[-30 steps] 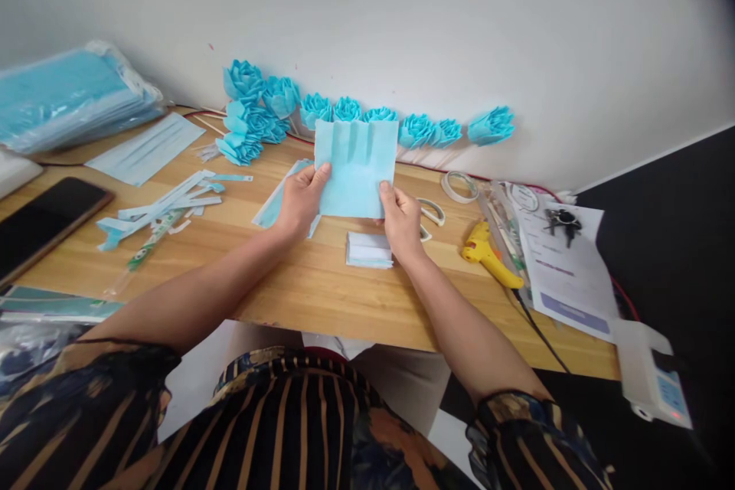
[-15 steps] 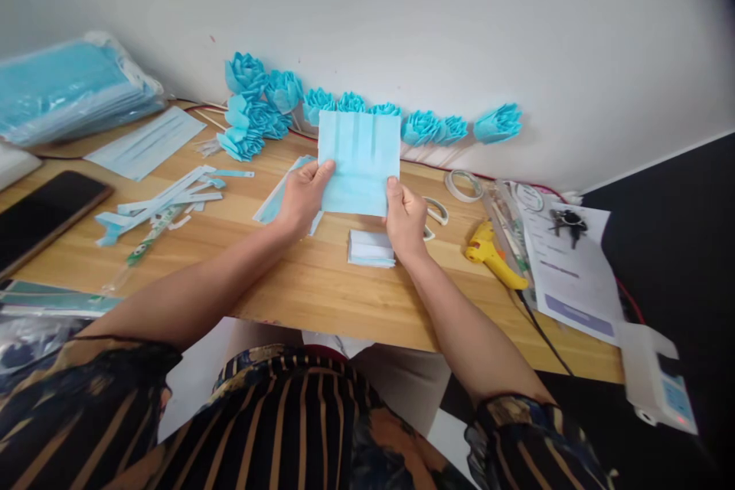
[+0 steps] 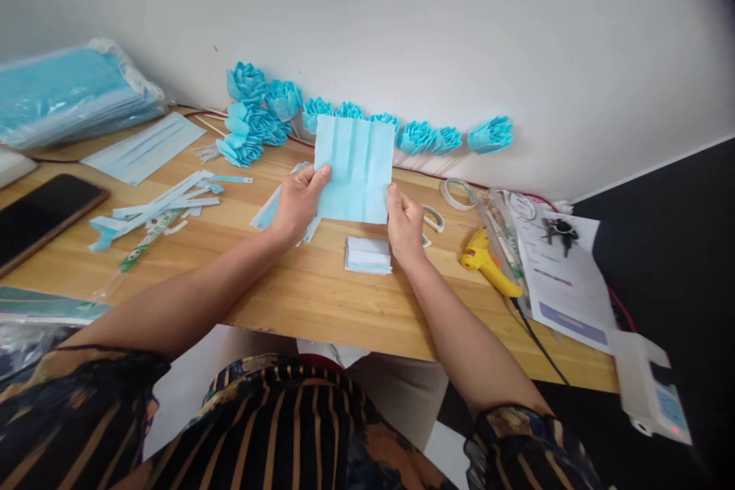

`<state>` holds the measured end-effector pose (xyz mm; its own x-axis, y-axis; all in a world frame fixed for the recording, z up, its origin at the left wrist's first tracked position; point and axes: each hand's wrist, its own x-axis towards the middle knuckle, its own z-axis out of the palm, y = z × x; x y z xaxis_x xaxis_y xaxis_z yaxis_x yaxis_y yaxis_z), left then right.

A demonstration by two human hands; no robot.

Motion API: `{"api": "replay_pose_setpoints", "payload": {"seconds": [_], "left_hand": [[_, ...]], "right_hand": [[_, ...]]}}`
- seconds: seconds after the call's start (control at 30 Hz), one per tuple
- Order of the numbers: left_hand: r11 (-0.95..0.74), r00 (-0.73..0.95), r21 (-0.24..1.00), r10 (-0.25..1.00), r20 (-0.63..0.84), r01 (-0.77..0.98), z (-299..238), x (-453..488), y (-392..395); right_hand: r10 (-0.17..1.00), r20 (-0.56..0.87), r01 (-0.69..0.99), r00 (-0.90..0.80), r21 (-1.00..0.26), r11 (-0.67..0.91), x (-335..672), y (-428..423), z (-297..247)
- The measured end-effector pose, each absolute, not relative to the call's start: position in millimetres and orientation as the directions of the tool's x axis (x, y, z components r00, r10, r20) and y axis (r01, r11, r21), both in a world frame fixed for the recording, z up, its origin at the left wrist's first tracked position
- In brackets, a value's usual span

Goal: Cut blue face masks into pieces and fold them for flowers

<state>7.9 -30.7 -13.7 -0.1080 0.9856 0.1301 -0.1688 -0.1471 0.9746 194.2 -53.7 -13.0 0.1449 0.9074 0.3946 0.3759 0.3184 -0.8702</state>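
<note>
A light blue, creased square of face-mask fabric is held upright above the table, spread between both hands. My left hand pinches its left edge, thumb in front. At its lower right edge, my right hand grips it with the thumb and bent fingers. Below, near the right wrist, lies a small stack of folded blue-and-white pieces. Partly behind my left hand are flat blue mask pieces. Scissors handles show beside my right hand, their blades hidden.
Blue fabric flowers line the wall. Leftward are cut strips, a phone, a flat mask and a bag of masks. Rightward are a tape roll, a yellow glue gun, and keys on paper.
The fabric square is still between both hands, its lower crease now less visible and its vertical folds running further down. The whole view has shifted slightly.
</note>
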Motion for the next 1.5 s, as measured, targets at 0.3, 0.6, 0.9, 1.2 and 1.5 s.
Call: {"api": "replay_pose_setpoints", "payload": {"seconds": [0.3, 0.6, 0.9, 1.2, 1.5], "left_hand": [[-0.162, -0.095, 0.972, 0.984, 0.148, -0.168, -13.2, 9.9, -33.5], [-0.186, -0.151, 0.969, 0.975, 0.162, -0.164, -13.9, 9.2, -31.6], [-0.175, -0.019, 0.945, 0.984, 0.177, -0.277, -7.1, 13.6, -39.8], [-0.116, -0.038, 0.933, 0.993, 0.110, -0.341, -14.2, 11.1, -30.3], [-0.141, -0.058, 0.931, 0.990, 0.129, -0.337, -14.6, 8.7, -28.6]], "right_hand": [[0.949, 0.312, 0.372, 0.047, -0.887, 0.273, 192.5, -56.5, -11.6], [0.959, 0.260, 0.292, 0.108, -0.931, 0.220, 189.3, -56.1, -15.0], [0.953, 0.294, 0.316, 0.076, -0.913, 0.257, 183.3, -64.3, -8.0], [0.940, 0.289, 0.312, 0.183, -0.923, 0.223, 186.1, -62.1, -7.5], [0.947, 0.282, 0.296, 0.155, -0.928, 0.228, 187.7, -60.5, -9.8]]}}
